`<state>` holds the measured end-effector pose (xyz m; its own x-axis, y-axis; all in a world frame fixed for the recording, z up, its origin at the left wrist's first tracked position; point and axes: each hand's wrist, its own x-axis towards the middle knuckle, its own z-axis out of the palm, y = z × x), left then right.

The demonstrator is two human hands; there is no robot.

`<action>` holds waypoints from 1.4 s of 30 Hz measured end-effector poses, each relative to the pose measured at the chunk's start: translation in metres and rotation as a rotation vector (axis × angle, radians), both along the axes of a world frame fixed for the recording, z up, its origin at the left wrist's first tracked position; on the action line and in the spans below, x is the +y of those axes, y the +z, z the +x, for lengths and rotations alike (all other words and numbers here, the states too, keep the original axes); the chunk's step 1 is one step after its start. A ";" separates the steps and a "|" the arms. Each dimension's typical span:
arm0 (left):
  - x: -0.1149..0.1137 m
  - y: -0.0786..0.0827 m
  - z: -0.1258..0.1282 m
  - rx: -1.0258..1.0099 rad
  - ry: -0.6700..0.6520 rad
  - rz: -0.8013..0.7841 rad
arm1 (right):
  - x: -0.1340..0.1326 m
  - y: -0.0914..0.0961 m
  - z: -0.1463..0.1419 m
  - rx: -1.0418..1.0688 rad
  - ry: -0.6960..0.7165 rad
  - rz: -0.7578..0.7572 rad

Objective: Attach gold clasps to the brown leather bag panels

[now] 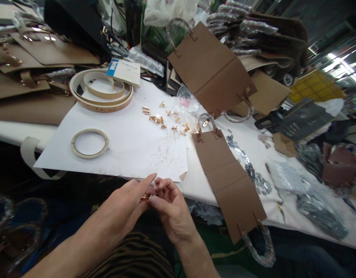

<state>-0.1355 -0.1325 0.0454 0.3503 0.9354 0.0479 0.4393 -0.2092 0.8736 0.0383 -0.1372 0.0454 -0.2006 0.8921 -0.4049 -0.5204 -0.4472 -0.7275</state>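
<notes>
Bare-handed operator: left hand [122, 200] and right hand [172, 210], slim fingers, slender wrists. Left forearm [70, 245] and right forearm [194, 251] bare too, as far as I can see from here. One striped garment [134, 255] over the lap: black base, brownish-tan bands, narrow, slightly wavy, curving with the body. Reads closer to animal print than ruled lines. Light's poor down there, so could be top, skirt or trousers; can't call it.

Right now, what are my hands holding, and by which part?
A small gold-coloured piece, held where the left hand and right hand meet; which part is gripped can't be told.
</notes>
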 end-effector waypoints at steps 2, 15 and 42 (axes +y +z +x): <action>-0.002 -0.004 -0.004 -0.025 -0.043 -0.100 | -0.001 -0.001 0.005 -0.175 0.023 0.129; 0.016 0.032 -0.001 -0.188 -0.252 -0.576 | 0.020 0.039 0.049 -0.980 0.420 1.194; -0.009 0.012 0.049 -0.555 0.154 -0.455 | -0.045 -0.022 0.005 -0.272 -0.234 0.116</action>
